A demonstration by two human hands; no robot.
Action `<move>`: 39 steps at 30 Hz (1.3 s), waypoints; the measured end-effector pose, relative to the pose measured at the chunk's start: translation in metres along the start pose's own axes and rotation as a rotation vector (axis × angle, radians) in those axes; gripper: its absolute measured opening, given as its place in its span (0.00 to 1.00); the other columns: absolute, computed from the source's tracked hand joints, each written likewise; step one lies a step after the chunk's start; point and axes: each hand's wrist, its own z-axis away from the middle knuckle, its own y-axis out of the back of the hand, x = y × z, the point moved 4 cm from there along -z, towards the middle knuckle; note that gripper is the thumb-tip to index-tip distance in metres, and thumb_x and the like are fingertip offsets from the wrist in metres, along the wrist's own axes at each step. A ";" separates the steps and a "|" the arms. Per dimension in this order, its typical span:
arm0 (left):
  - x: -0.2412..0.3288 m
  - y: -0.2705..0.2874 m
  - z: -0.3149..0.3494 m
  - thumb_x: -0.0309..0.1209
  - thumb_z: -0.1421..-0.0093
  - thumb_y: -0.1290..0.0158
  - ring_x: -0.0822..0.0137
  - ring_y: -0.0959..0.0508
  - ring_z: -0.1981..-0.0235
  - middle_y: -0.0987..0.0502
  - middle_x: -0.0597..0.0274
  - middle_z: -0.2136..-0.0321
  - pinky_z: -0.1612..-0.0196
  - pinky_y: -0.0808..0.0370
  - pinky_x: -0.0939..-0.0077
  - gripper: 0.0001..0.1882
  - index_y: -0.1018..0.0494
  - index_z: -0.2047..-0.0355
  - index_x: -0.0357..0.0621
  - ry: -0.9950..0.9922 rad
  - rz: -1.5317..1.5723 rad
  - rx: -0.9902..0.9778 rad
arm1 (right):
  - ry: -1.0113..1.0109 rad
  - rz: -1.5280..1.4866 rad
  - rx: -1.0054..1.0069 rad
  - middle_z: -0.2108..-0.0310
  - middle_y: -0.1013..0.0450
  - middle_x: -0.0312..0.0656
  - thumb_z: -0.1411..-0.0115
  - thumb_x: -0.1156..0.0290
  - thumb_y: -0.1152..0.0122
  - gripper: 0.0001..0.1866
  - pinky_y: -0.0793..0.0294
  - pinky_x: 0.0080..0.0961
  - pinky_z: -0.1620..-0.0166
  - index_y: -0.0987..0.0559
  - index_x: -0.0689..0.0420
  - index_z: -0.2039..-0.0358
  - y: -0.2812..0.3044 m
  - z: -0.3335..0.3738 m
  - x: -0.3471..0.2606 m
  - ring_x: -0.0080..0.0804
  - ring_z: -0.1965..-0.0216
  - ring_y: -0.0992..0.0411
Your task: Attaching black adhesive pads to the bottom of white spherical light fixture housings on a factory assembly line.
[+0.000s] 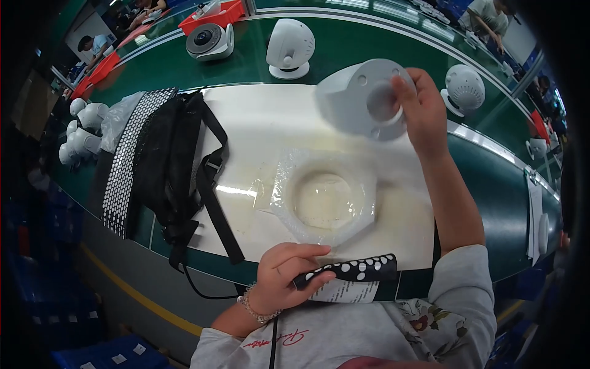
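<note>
My right hand (428, 120) is raised at the upper right, gripping a white plastic housing (344, 92). Its flat underside, with a round opening and small round recesses, faces me, and my thumb lies at the opening. Low in the middle, my left hand (279, 277) is closed around a curled black strip of white round pads (362, 269). A printed paper sheet (347, 291) hangs beneath that strip. Between my hands a white ring-shaped holder (362, 212), wrapped in clear film, rests on a white board (405, 227).
On the left lie a black strapped bag (175, 154), a black sheet with white dots (126, 172), a clear plastic bag (120, 123) and several white units (86, 135). White devices (291, 49) stand along the far side. Red bins (212, 15) and other people are farther back.
</note>
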 end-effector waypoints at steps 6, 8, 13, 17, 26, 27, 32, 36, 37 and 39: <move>0.001 -0.001 0.000 0.29 0.57 0.39 0.67 0.25 0.76 0.25 0.54 0.73 0.73 0.28 0.79 0.14 0.34 0.82 0.38 -0.035 -0.037 0.036 | -0.181 -0.180 -0.339 0.76 0.33 0.34 0.43 0.65 0.49 0.14 0.37 0.10 0.71 0.35 0.61 0.63 -0.031 0.077 -0.040 0.14 0.75 0.36; 0.003 -0.001 0.001 0.31 0.57 0.39 0.66 0.25 0.76 0.25 0.57 0.75 0.73 0.29 0.78 0.14 0.34 0.82 0.39 -0.038 -0.070 0.067 | -0.272 -0.088 -0.434 0.74 0.33 0.34 0.42 0.68 0.50 0.13 0.38 0.09 0.68 0.37 0.60 0.60 -0.037 0.089 -0.039 0.13 0.74 0.37; 0.002 0.002 0.007 0.31 0.57 0.39 0.67 0.26 0.76 0.26 0.58 0.77 0.73 0.30 0.79 0.14 0.35 0.82 0.40 0.001 -0.053 0.130 | -0.128 0.046 -0.298 0.69 0.34 0.39 0.45 0.67 0.46 0.19 0.38 0.15 0.65 0.39 0.60 0.57 -0.012 0.104 -0.034 0.19 0.68 0.37; 0.002 0.005 0.008 0.26 0.59 0.38 0.68 0.25 0.77 0.26 0.57 0.77 0.75 0.29 0.82 0.13 0.34 0.80 0.38 -0.011 -0.058 0.177 | 0.363 0.252 -0.428 0.67 0.33 0.40 0.56 0.64 0.35 0.22 0.34 0.21 0.70 0.32 0.58 0.63 0.004 0.139 -0.053 0.30 0.74 0.34; -0.003 0.006 0.010 0.29 0.58 0.38 0.71 0.28 0.80 0.26 0.59 0.78 0.77 0.33 0.83 0.12 0.32 0.81 0.39 0.061 0.010 0.240 | 0.348 0.244 -0.529 0.77 0.27 0.41 0.65 0.68 0.29 0.22 0.31 0.21 0.74 0.28 0.61 0.70 -0.005 0.150 -0.046 0.34 0.78 0.29; -0.004 0.005 0.011 0.29 0.58 0.38 0.71 0.28 0.80 0.26 0.59 0.78 0.77 0.33 0.83 0.12 0.32 0.81 0.39 0.063 0.013 0.235 | 0.342 0.245 -0.526 0.77 0.27 0.41 0.65 0.68 0.29 0.22 0.31 0.21 0.74 0.28 0.61 0.70 -0.003 0.149 -0.047 0.34 0.78 0.29; -0.004 0.004 0.012 0.31 0.58 0.38 0.72 0.29 0.81 0.26 0.59 0.78 0.78 0.34 0.83 0.13 0.32 0.82 0.39 0.059 0.041 0.230 | 0.251 0.179 -0.535 0.78 0.27 0.40 0.64 0.70 0.30 0.17 0.32 0.21 0.77 0.26 0.59 0.74 0.000 0.148 -0.045 0.31 0.79 0.29; -0.006 0.005 0.013 0.31 0.57 0.38 0.73 0.29 0.82 0.26 0.59 0.79 0.79 0.35 0.83 0.13 0.32 0.82 0.39 0.080 0.066 0.241 | 0.271 0.130 -0.547 0.77 0.26 0.41 0.63 0.72 0.31 0.15 0.32 0.21 0.77 0.26 0.58 0.73 0.002 0.147 -0.043 0.31 0.79 0.29; -0.006 0.005 0.013 0.31 0.57 0.39 0.73 0.30 0.82 0.26 0.59 0.79 0.79 0.35 0.83 0.13 0.33 0.82 0.39 0.098 0.068 0.236 | 0.340 0.129 -0.566 0.77 0.26 0.40 0.62 0.73 0.32 0.14 0.32 0.21 0.77 0.26 0.58 0.73 0.001 0.147 -0.044 0.31 0.79 0.29; -0.005 0.004 0.012 0.31 0.57 0.39 0.73 0.30 0.82 0.27 0.59 0.80 0.79 0.35 0.83 0.13 0.33 0.83 0.39 0.114 0.067 0.232 | 0.413 0.126 -0.583 0.77 0.26 0.40 0.61 0.73 0.32 0.14 0.32 0.21 0.77 0.27 0.58 0.73 0.001 0.148 -0.047 0.31 0.79 0.29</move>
